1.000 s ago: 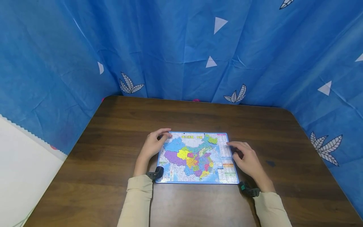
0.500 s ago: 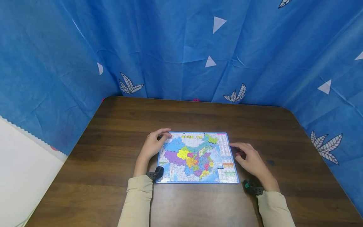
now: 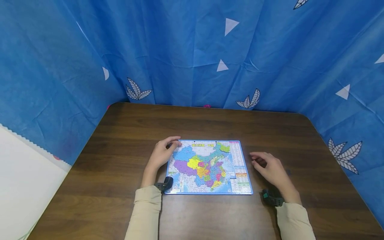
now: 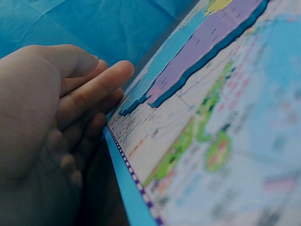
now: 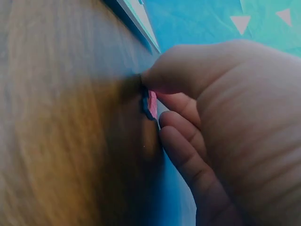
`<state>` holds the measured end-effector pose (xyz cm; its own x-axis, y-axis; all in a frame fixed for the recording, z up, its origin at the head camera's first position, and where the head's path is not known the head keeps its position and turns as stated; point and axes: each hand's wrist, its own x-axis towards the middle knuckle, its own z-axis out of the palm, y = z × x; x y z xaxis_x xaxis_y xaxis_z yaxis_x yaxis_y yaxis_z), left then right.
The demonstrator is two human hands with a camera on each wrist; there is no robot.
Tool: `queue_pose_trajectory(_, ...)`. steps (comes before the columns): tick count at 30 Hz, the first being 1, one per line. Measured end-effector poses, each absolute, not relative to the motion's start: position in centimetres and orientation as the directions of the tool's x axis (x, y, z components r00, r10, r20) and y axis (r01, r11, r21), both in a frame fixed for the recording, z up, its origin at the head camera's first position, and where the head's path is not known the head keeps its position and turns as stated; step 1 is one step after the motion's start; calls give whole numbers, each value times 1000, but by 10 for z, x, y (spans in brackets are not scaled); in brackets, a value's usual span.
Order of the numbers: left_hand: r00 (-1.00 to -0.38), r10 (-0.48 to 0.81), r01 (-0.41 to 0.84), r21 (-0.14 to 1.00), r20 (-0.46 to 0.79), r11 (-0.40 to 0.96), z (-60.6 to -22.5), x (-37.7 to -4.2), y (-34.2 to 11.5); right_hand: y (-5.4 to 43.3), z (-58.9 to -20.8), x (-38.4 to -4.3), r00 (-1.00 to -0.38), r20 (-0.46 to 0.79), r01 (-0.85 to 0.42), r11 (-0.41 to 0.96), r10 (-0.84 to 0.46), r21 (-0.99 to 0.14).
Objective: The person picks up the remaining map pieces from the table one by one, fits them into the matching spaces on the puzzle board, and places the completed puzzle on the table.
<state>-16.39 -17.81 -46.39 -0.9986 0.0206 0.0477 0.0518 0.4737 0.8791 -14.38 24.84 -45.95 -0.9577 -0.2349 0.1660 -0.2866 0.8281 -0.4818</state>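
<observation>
A map puzzle board [image 3: 210,193] with a blue rim lies flat on the table, bearing coloured raised pieces, among them a purple piece [image 3: 183,167] and a yellow piece [image 3: 193,162]. At the board's upper left edge is my left hand [image 3: 162,153], fingers loosely bent; the left wrist view shows no piece in it. Just off the board's right side, my right hand [image 3: 271,168] pinches a small pink puzzle piece [image 5: 152,104] with a dark edge between thumb and fingers. The fingers cover part of that piece.
The brown wooden table [image 3: 126,130] surrounds the board. A small dark patch [image 3: 288,172] shows on the table beside the right hand. A blue patterned curtain [image 3: 180,66] hangs behind, and a white surface [image 3: 27,186] lies at the left.
My right hand has moved rightward, from over the board's right edge to the table beside it, with the pink puzzle piece. The left hand and the board have stayed in place.
</observation>
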Motion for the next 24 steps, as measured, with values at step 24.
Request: queue_pose_trajectory(24, -999, 7, 31, 882, 31, 470, -463, -163, -178, 270, -442, -137, -982, -57, -127, 860, -178, -495)
